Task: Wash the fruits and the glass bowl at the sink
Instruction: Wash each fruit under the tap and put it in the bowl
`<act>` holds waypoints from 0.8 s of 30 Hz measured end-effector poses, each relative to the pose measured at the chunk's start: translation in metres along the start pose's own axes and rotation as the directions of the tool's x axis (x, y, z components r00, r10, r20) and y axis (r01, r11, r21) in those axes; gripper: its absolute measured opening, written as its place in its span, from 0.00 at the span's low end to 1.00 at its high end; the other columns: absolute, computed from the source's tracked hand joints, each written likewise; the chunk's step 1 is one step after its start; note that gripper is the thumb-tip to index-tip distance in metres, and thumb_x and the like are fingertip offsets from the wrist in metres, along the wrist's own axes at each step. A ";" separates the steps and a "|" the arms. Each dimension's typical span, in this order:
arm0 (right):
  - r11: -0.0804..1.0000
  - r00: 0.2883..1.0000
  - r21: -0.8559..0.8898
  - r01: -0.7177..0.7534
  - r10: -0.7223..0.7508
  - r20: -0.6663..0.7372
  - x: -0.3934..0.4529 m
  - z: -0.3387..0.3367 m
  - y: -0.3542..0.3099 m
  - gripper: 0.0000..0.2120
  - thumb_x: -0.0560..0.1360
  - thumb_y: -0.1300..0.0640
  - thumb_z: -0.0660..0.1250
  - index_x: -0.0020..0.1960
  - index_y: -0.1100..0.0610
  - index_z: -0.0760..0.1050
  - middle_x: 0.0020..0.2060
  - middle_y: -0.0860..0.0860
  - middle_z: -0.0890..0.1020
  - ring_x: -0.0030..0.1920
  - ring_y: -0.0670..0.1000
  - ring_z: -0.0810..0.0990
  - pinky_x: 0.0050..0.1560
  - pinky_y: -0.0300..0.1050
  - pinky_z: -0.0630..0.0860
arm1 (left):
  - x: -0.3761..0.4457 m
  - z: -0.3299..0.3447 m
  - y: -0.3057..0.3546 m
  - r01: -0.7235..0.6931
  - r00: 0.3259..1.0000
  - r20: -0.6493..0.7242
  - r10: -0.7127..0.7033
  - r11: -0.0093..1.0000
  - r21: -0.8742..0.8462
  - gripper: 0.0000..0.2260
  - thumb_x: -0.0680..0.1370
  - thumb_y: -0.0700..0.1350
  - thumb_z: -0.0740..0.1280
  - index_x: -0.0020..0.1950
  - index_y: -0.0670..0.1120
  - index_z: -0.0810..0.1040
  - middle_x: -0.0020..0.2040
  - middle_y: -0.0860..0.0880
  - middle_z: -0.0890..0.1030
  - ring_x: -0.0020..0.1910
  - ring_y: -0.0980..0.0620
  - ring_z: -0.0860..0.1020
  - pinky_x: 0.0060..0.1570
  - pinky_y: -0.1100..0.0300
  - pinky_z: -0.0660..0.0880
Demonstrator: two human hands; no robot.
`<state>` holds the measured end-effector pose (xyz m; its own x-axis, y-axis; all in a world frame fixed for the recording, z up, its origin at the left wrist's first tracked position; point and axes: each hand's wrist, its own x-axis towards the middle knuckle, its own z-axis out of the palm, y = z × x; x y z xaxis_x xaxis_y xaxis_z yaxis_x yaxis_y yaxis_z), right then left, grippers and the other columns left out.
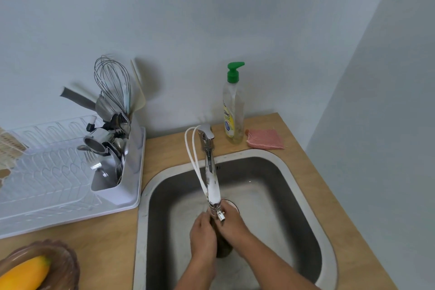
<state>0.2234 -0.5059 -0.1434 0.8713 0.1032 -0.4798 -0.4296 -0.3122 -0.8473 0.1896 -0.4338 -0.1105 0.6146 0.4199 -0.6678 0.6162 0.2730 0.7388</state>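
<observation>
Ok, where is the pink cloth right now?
In the head view the pink cloth lies flat on the counter behind the sink, at its far right corner, just right of the soap bottle.

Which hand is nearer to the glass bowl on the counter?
Left. The left hand is in the sink on the side facing the glass bowl; the right hand is just beyond it, farther from the bowl. Both clasp a dark fruit under the tap.
</observation>
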 end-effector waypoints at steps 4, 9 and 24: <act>0.951 0.995 0.290 -0.103 0.102 0.018 -0.016 0.008 0.017 0.31 0.70 0.38 0.74 0.69 0.38 0.67 0.59 0.46 0.82 0.56 0.47 0.83 0.54 0.46 0.83 | 0.000 0.003 0.013 -0.106 0.994 0.033 0.105 0.994 0.007 0.12 0.81 0.46 0.63 0.46 0.46 0.85 0.46 0.44 0.86 0.46 0.47 0.83 0.53 0.50 0.80; 0.889 0.977 0.438 -0.130 0.190 -0.095 -0.038 0.009 0.027 0.29 0.73 0.52 0.75 0.70 0.42 0.68 0.60 0.49 0.80 0.55 0.46 0.80 0.53 0.42 0.77 | 0.000 -0.005 -0.005 0.127 0.991 0.062 -0.120 0.985 -0.116 0.08 0.78 0.47 0.69 0.51 0.45 0.85 0.51 0.42 0.87 0.51 0.44 0.84 0.57 0.50 0.80; 0.954 0.981 -0.230 -0.194 0.189 -0.045 0.029 -0.011 -0.019 0.10 0.70 0.51 0.66 0.38 0.57 0.78 0.41 0.56 0.86 0.43 0.56 0.83 0.46 0.46 0.77 | -0.003 -0.001 -0.027 0.144 0.989 -0.038 -0.143 0.990 0.013 0.16 0.82 0.51 0.62 0.42 0.43 0.81 0.44 0.43 0.82 0.49 0.42 0.80 0.57 0.50 0.76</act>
<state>0.2599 -0.5077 -0.1386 0.7841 0.0000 -0.6207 -0.5244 -0.5349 -0.6624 0.1706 -0.4415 -0.1280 0.5008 0.4092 -0.7627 0.7044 0.3194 0.6339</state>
